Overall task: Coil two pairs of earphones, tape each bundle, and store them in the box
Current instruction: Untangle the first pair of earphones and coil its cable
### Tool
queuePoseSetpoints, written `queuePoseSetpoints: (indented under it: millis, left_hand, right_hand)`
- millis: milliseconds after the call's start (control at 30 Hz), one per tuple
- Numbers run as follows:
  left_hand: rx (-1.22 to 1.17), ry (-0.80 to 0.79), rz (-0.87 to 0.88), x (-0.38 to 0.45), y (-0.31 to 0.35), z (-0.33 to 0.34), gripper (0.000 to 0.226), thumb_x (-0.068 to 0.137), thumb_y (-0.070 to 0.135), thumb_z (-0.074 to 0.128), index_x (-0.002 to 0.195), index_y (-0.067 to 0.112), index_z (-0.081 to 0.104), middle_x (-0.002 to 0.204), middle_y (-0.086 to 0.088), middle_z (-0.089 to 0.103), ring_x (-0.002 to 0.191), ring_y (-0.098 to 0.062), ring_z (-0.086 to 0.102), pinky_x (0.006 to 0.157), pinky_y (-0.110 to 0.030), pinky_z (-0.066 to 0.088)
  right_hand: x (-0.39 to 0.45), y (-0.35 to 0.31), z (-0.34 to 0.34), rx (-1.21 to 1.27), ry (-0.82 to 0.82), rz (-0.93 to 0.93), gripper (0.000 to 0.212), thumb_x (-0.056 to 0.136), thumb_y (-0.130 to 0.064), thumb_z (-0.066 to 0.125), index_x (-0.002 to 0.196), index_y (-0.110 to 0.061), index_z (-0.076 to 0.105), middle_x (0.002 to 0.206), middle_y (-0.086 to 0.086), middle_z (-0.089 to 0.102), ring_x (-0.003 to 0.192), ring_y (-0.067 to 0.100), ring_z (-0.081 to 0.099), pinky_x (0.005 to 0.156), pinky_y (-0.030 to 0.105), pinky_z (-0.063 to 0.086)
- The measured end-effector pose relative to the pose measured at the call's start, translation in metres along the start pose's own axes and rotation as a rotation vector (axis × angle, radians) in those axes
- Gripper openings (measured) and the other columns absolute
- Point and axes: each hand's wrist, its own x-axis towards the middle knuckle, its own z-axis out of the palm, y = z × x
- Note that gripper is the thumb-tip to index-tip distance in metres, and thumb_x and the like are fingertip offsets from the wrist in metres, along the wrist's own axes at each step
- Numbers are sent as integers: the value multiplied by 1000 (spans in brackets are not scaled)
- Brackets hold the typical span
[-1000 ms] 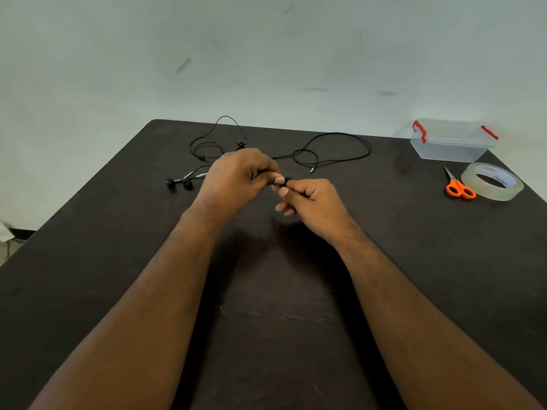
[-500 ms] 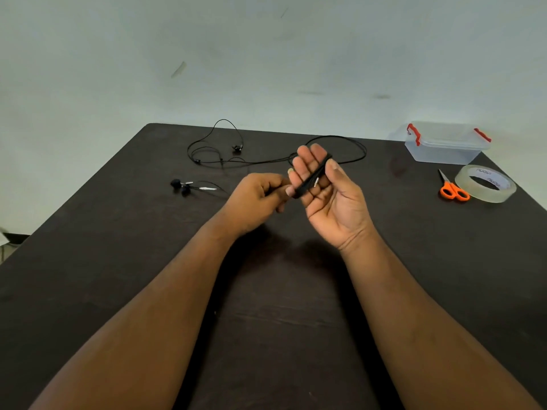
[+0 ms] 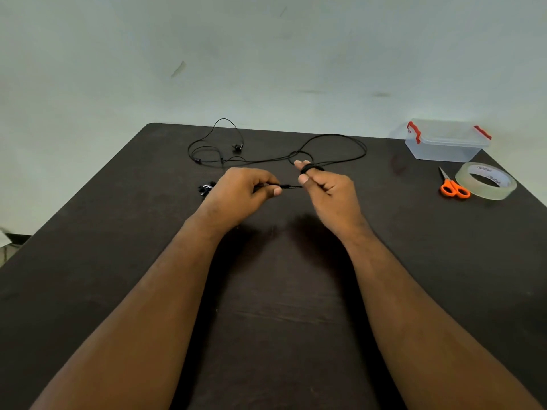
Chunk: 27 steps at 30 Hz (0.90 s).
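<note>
Dark table (image 3: 118,261): two earphones (image 3: 331,149), one box (image 3: 444,146).

Dim, even light; soft shadows beneath hands (image 3: 245,193); wide-angle edge distortion.

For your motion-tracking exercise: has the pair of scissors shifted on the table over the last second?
No. The scissors lie tight beside the tape roll, in front of the box, as before; only the camera moved.
</note>
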Motion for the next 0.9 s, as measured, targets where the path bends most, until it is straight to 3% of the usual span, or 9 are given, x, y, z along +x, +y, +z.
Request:
queuePoseSetpoints:
  millis: [100, 167, 267, 367, 433, 500, 600, 767, 900]
  left_hand:
    - [22, 21, 48, 1, 1, -9, 12, 86, 24, 70, 94, 15, 74, 80, 5, 70, 72, -10, 62, 65, -23, 48]
    - [57, 59, 85, 2, -1, -15, 13, 86, 27, 69, 90, 15, 73, 78, 5, 68, 71, -11, 60, 66, -30, 50]
    - [122, 104, 142, 2, -1, -17, 17, 88, 31, 66, 86, 15, 72, 75, 5, 63, 70, -13, 58, 64, -37, 50]
    - [165, 160, 220, 0, 2, -15, 18, 89, 29, 64, 84, 13, 71, 74, 3, 59, 66, -17, 56, 59, -40, 49]
    - [167, 208, 256, -1, 4, -16, 17, 89, 26, 65, 84, 11, 71, 74, 7, 55, 64, -15, 54, 56, -36, 49]
    - [137, 259, 276, -2, 4, -17, 16, 89, 23, 63, 85, 10, 71, 77, 9, 55, 67, -10, 55, 58, -31, 50]
    - [16, 336, 266, -2, 6, -18, 8, 89, 12, 65, 84, 9, 69, 80, 3, 62, 71, -9, 58, 62, -18, 49]
    - [-276, 303, 151, 0, 18, -9, 12, 89, 20, 64, 85, 9, 68, 81, 1, 65, 74, -7, 60, 63, -16, 46]
    - [-622, -63, 35, -2, 28, 4, 12, 88, 3, 52, 89, 3, 64, 74, 1, 64, 67, -6, 57, 62, -16, 47]
  right_hand:
    - [-3, -2, 3, -132, -101, -18, 25, 93, -11, 60, 117, -9, 68, 116, -16, 61, 117, -1, 55, 98, 10, 41]
    - [-4, -3, 2, -204, -132, 9, 23, 93, -17, 60, 113, -13, 71, 111, -13, 68, 90, 6, 67, 77, 17, 52]
    - [-6, -9, 4, -287, -194, 60, 14, 93, -23, 60, 94, -22, 74, 74, -6, 70, 48, 7, 47, 46, 20, 37]
    - [-7, -16, 5, -286, -255, 129, 25, 93, -28, 59, 70, -25, 65, 54, -10, 52, 45, 3, 42, 47, 20, 34]
    - [-8, -19, 6, -264, -303, 159, 25, 94, -31, 59, 73, -19, 68, 56, -7, 54, 47, 2, 43, 50, 21, 35]
    - [-10, -24, 6, -94, -376, 231, 21, 95, -26, 58, 85, -15, 73, 73, 3, 69, 61, 3, 57, 61, 21, 47]
    - [-15, -31, 4, 488, -516, 376, 19, 95, -9, 52, 97, 0, 69, 94, 18, 72, 93, 23, 69, 90, 34, 55]
    - [-18, -35, -1, 936, -661, 378, 21, 82, -22, 62, 88, -5, 74, 85, 15, 74, 88, 27, 72, 79, 37, 58]
    - [-17, -35, -3, 1196, -639, 323, 32, 73, -27, 77, 96, -5, 75, 95, 14, 74, 96, 27, 71, 80, 34, 58]
